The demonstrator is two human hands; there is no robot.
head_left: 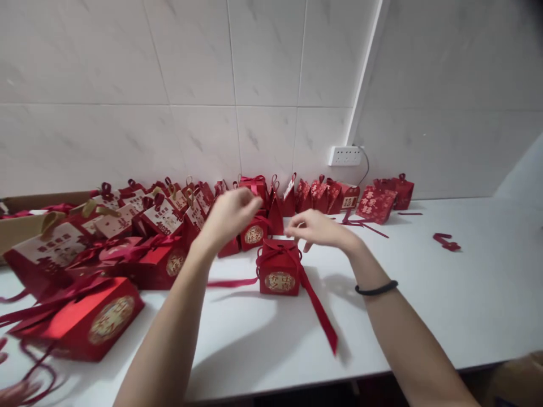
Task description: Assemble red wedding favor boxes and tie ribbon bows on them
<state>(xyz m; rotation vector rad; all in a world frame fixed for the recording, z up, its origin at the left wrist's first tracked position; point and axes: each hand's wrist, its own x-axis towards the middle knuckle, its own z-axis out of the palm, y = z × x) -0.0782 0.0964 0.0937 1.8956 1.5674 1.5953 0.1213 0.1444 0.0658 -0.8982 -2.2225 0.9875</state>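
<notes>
A small red gift box [280, 282] with gold lettering stands upright on the white table. Red ribbon [319, 314] is wrapped about its top, one tail trailing to the lower right and another lying off to the left. Above and behind the box's left side is my left hand [235, 215], bent at the wrist and slightly blurred; its curled fingers are partly hidden. My right hand [316, 228], with a black band on the wrist, hovers over the box's right upper corner. Its bent fingers are apart with nothing visible between them.
Several red and white gift boxes [159, 220] crowd the left side and back. A large red box [80, 322] lies front left, beside another person's hand [19, 393]. Ribbon scraps [446, 242] lie on the right. A power strip [345, 155] is fixed to the tiled wall.
</notes>
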